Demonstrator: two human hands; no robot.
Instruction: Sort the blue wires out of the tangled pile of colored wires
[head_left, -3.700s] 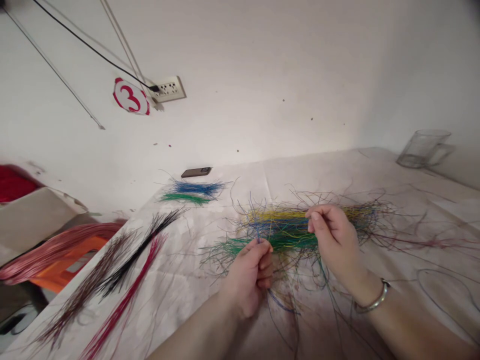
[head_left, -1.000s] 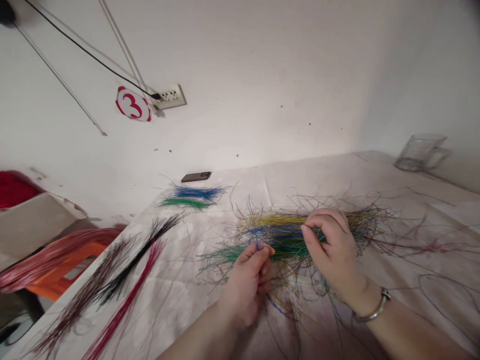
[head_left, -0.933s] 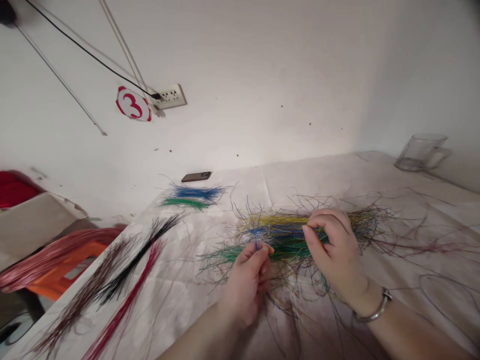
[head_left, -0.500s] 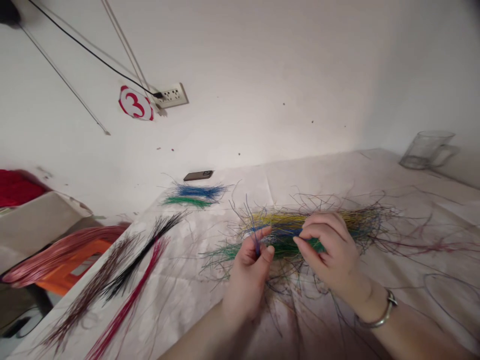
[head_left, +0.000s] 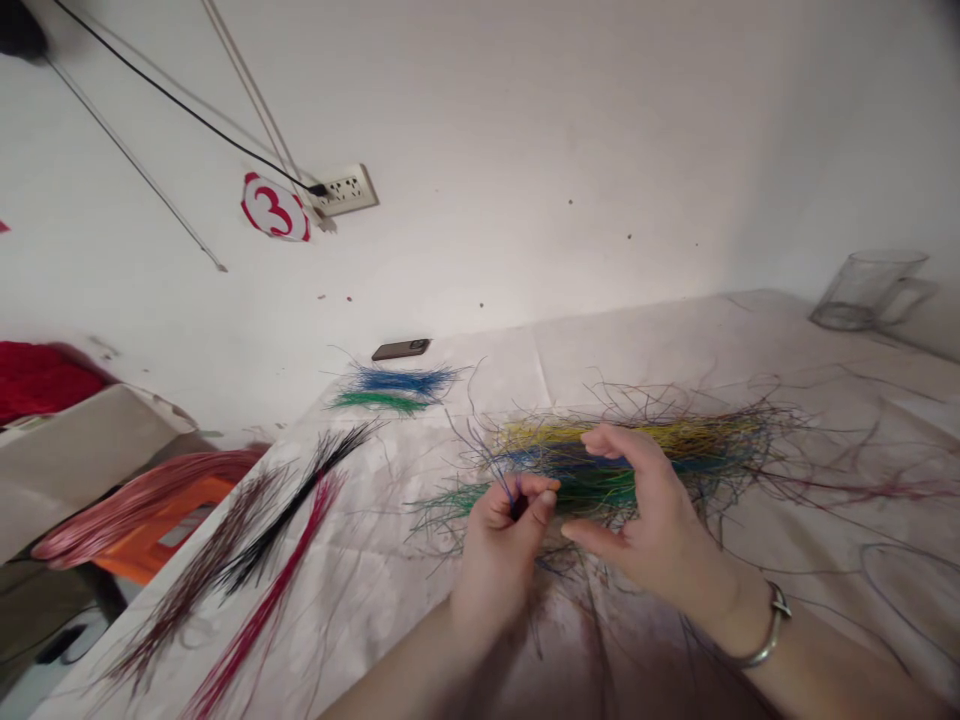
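Observation:
My left hand [head_left: 504, 545] is closed, thumb against fingers, around a few thin blue wires [head_left: 501, 472] whose ends stick up past the knuckles. To its right, my right hand [head_left: 652, 510] is open, thumb and fingers apart, with nothing visible between them. Behind and partly under both hands lies a tangled pile of thin wires: a yellow bundle [head_left: 547, 434] at the back, blue wires [head_left: 679, 468] in the middle and green wires [head_left: 450, 499] toward the front. A metal bracelet [head_left: 772, 630] circles my right wrist.
Small blue [head_left: 405, 381] and green bundles [head_left: 379, 401] lie near a phone [head_left: 401, 349]. Brown [head_left: 191, 580], black [head_left: 296, 515] and red wire bundles [head_left: 270, 590] lie left. A glass mug [head_left: 866, 290] stands far right. Pink wire [head_left: 150, 495] rests on an orange stool [head_left: 161, 540] beside the table.
My right hand has opened from a pinch and dropped slightly. My left thumb and fingers have closed together, and the blue wires now lean left.

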